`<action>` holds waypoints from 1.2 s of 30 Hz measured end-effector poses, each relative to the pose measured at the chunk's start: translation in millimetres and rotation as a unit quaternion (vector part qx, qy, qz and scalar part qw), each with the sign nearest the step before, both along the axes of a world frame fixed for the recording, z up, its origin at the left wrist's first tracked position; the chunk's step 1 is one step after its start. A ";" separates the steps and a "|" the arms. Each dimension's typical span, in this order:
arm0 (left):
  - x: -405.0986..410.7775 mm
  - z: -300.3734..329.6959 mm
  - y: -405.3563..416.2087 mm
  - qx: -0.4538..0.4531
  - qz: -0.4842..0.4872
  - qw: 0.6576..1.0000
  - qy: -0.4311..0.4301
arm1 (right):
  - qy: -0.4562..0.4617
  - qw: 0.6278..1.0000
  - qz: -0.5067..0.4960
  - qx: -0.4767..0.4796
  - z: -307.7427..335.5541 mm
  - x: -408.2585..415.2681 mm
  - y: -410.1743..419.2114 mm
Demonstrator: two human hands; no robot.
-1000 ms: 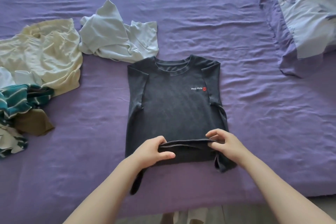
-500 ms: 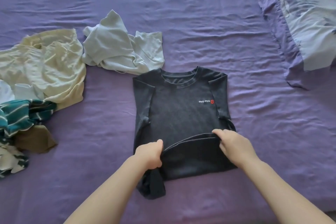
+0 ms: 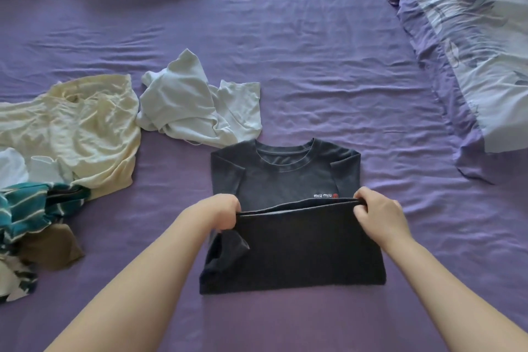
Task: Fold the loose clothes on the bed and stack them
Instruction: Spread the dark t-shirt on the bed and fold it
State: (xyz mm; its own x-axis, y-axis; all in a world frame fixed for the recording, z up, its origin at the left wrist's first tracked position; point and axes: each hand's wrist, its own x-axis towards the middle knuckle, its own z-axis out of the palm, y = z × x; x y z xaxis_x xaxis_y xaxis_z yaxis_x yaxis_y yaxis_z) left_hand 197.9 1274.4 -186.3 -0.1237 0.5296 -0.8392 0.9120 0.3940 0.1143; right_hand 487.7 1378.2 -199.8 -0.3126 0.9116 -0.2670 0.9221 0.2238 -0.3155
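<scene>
Several loose clothes are lying on the purple bed [image 3: 328, 66], all placed here relative to the dark T-shirt [image 3: 285, 177] in the middle. Far to its left, a striped teal garment [image 3: 31, 208] is bunching beside a brown piece [image 3: 51, 248]. Above those, a cream shirt [image 3: 77, 128] is sprawling, and a pale blue shirt [image 3: 194, 106] is touching the T-shirt's collar end. The left hand [image 3: 220, 214] is closing on the left corner of the T-shirt's hem, and the right hand [image 3: 380, 217] is pinching the right corner, holding the hem folded up just below the small white chest lettering. Right of the T-shirt, a patterned quilt [image 3: 471, 51] is lying well apart.
</scene>
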 end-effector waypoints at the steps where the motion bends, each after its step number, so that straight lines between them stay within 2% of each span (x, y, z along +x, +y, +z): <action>1: -5.1 1.0 9.5 0.014 0.027 0.999 0.011 | 0.025 1.000 -0.007 -0.017 -2.3 -0.6 8.0; 5: -9.1 -2.7 39.7 0.076 0.124 0.982 0.123 | 0.081 0.996 -0.012 -0.048 -10.0 -5.7 38.8; 8: -1.5 -15.1 47.6 0.135 0.126 0.969 0.166 | 0.093 0.995 -0.008 -0.045 -15.9 -12.8 56.9; 10: 0.1 -26.9 44.7 0.164 0.097 0.967 0.171 | 0.050 0.997 0.031 -0.056 -22.6 -16.6 66.5; 12: -3.4 -38.3 40.0 0.180 0.089 0.966 0.164 | -0.048 0.991 0.118 -0.047 -27.7 -19.4 73.5; 14: -7.0 -43.9 35.6 0.228 0.091 0.956 0.159 | -0.055 0.986 0.155 -0.014 -31.3 -21.5 80.6; 16: -11.5 -47.9 34.0 0.340 0.070 0.920 0.181 | 0.021 0.990 0.133 0.034 -34.2 -24.5 86.0; 18: -17.0 -50.6 36.1 0.425 0.061 0.873 0.234 | 0.060 0.987 0.112 0.098 -37.9 -30.5 93.2; 21: -27.3 -45.1 56.3 0.439 0.116 0.846 0.279 | 0.062 0.977 0.100 0.177 -39.6 -45.7 112.1; 26: -38.5 -56.0 84.8 0.428 0.076 0.854 0.285 | -0.076 0.957 0.151 0.238 -51.2 -61.4 136.3; 28: -35.6 -64.7 90.4 0.428 0.089 0.850 0.293 | -0.081 0.954 0.152 0.246 -56.6 -66.4 137.0; 30: -21.3 -71.6 91.0 0.444 0.099 0.841 0.293 | -0.046 0.951 0.170 0.254 -58.8 -74.8 127.0; 32: 6.6 -83.1 84.8 0.478 0.059 0.841 0.246 | -0.016 0.951 0.209 0.228 -63.3 -87.7 103.3; 34: 40.2 -91.9 76.2 0.461 0.006 0.868 0.187 | -0.023 0.957 0.239 0.162 -69.3 -97.2 79.6; 36: 61.0 -99.9 68.2 0.407 0.000 0.899 0.161 | -0.054 0.961 0.248 0.111 -78.0 -97.6 69.4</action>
